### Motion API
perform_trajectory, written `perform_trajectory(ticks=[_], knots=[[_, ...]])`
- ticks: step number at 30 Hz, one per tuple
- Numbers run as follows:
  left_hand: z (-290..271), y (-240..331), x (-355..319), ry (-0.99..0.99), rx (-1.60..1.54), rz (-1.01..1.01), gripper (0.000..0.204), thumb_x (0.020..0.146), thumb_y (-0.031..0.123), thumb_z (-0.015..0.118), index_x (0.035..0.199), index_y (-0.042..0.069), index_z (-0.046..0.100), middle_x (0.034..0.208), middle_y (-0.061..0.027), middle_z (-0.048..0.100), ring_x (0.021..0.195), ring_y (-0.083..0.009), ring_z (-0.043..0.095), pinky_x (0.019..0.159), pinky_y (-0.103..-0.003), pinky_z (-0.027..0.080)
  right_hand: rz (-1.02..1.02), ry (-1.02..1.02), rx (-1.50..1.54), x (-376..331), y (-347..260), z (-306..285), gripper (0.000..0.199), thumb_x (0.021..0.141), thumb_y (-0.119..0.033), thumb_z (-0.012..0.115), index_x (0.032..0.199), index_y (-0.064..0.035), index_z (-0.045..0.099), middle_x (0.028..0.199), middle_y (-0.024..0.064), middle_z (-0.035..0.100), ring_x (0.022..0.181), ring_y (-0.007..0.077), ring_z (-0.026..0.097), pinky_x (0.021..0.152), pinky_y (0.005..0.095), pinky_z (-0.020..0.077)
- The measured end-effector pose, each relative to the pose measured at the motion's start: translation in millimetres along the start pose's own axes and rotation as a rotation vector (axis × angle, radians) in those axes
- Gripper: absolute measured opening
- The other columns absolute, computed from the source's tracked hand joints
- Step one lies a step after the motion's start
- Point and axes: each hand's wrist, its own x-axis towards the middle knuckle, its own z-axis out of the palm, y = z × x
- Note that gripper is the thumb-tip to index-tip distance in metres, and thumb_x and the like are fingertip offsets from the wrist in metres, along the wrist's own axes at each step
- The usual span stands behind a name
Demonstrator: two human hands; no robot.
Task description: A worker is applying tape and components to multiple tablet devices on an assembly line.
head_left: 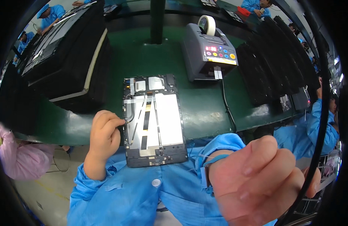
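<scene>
An opened tablet (170,120) lies at the table's front edge, its inside facing up. Silver plates, dark ribbon cables and a pale strip of tape across the upper part show on it. My left hand (104,133) is closed, thumb and fingertips pinching the tablet's left edge. Raised to the right, very near the camera, my right hand (258,179) is curled closed. From its fingertips sticks out a pale translucent strip (326,182), partly hidden behind a dark cable. A blue wrist strap (213,161) circles my right wrist.
Beyond the tablet stands a grey tape dispenser (207,52) with a tape roll (207,25) on top and a black cord (227,105). Stacks of black trays rise at left (68,71) and right (275,60). A dark post (157,22) stands behind. Co-workers sit around.
</scene>
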Motion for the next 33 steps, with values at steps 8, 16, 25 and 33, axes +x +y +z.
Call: perform_trajectory(ticks=[8, 16, 25, 33], knots=[[2, 5, 2, -0.006, -0.006, 0.040, 0.024, 0.058, -0.011, 0.055, 0.079, 0.001, 0.059, 0.078, -0.0107, 0.055, 0.078, -0.0306, 0.054, 0.069, -0.039, 0.045, -0.264, -0.120, 0.064, 3, 25, -11, 0.059, 0.077, -0.016, 0.074, 0.125, -0.0135, 0.040, 0.088, -0.0056, 0.048, 0.075, 0.0205, 0.044, 0.071, 0.0392, 0.0373], [2, 10, 6, 0.008, -0.049, 0.067, 0.021, 0.059, -0.009, 0.057, 0.077, 0.002, 0.060, 0.077, -0.0096, 0.055, 0.076, -0.0298, 0.054, 0.068, -0.038, 0.044, -0.463, 0.244, -0.018, -6, 70, -9, 0.063, 0.079, -0.035, 0.073, 0.122, -0.0075, 0.036, 0.084, 0.0044, 0.052, 0.075, 0.0189, 0.051, 0.067, 0.0332, 0.0435], [8, 19, 40, -0.107, -0.150, 0.112, 0.017, 0.062, -0.004, 0.060, 0.077, 0.003, 0.061, 0.078, -0.0091, 0.058, 0.076, -0.0290, 0.056, 0.070, -0.038, 0.045, 0.796, -0.117, -0.030, -81, 173, -23, 0.065, 0.088, -0.011, 0.058, 0.136, 0.0000, 0.016, 0.137, 0.0276, 0.033, 0.130, 0.0348, 0.034, 0.107, 0.0430, 0.0297], [47, 17, 78, -0.293, 0.263, 0.218, 0.032, 0.075, 0.008, 0.063, 0.107, 0.010, 0.067, 0.111, -0.0134, 0.056, 0.108, -0.0309, 0.051, 0.089, -0.041, 0.043, 0.801, -0.343, -0.003, -85, 163, -11, 0.071, 0.086, -0.009, 0.060, 0.138, 0.0001, 0.012, 0.139, 0.0291, 0.032, 0.132, 0.0342, 0.034, 0.107, 0.0428, 0.0310]])
